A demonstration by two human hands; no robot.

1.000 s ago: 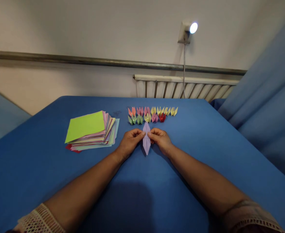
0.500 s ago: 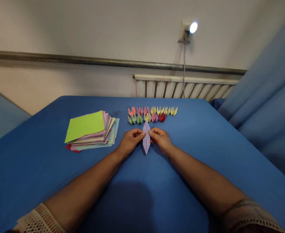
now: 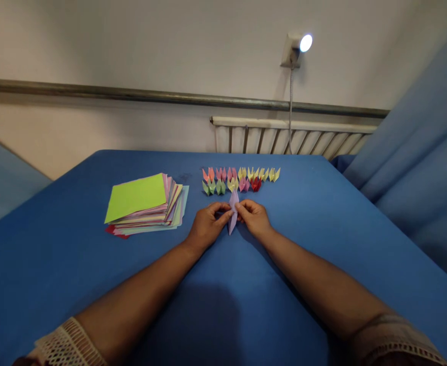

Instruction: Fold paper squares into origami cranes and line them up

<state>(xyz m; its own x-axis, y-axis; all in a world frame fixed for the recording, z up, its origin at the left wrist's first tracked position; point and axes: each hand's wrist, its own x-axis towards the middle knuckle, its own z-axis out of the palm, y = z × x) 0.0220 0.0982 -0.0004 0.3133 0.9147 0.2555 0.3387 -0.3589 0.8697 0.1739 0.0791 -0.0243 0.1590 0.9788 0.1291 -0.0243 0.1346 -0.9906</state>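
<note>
A narrow, pointed fold of lilac paper (image 3: 232,213) stands on the blue table (image 3: 322,239) in the middle. My left hand (image 3: 207,226) pinches its left side and my right hand (image 3: 254,217) pinches its right side, fingers curled. The fold looks narrower and lifted at its near tip. Just beyond it lie two rows of small folded paper figures (image 3: 241,179) in orange, pink, yellow, green and red.
A fanned stack of coloured square sheets (image 3: 145,205), lime green on top, lies to the left of my hands. A radiator (image 3: 288,140) and a wall lamp (image 3: 297,47) are behind the table. Blue cloth (image 3: 417,152) hangs at the right.
My hands have drawn closer together and a little farther away. The lilac paper has gone from a flat, wider diamond to a narrower, shorter shape with its near tip raised.
</note>
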